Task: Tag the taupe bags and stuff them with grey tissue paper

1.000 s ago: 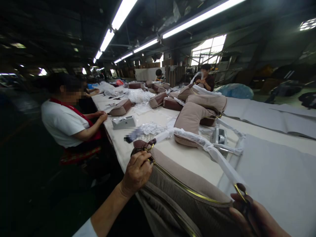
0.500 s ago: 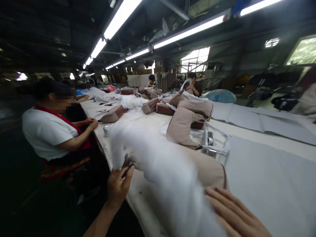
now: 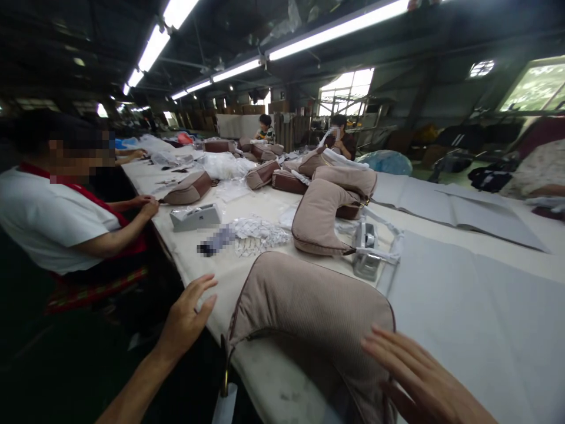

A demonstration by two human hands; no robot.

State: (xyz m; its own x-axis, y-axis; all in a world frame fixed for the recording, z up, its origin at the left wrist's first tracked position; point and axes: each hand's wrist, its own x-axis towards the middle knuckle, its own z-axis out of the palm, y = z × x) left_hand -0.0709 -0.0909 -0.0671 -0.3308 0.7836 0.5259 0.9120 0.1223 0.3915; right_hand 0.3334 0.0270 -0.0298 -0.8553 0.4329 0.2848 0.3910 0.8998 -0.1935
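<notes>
A curved taupe bag with dark piping lies on the white table right in front of me, its arch facing away. My right hand rests at the bag's right side, fingers extended. To the left of the bag, my left hand hovers by the table edge with its fingers apart, holding nothing. At the bag's left end hangs a brass-coloured ring with a white-wrapped strap. Behind it sits a second curved bag.
A grey box and crumpled white labels lie beyond the bag. Further back are more bags and clear plastic. A seated person works at the left edge. Grey sheets cover the right side.
The blurred white wrapping that stretched across the near bag is gone from above it, uncovering the bag. My left hand has let go of the dark strap piece and opened. The view has shifted slightly.
</notes>
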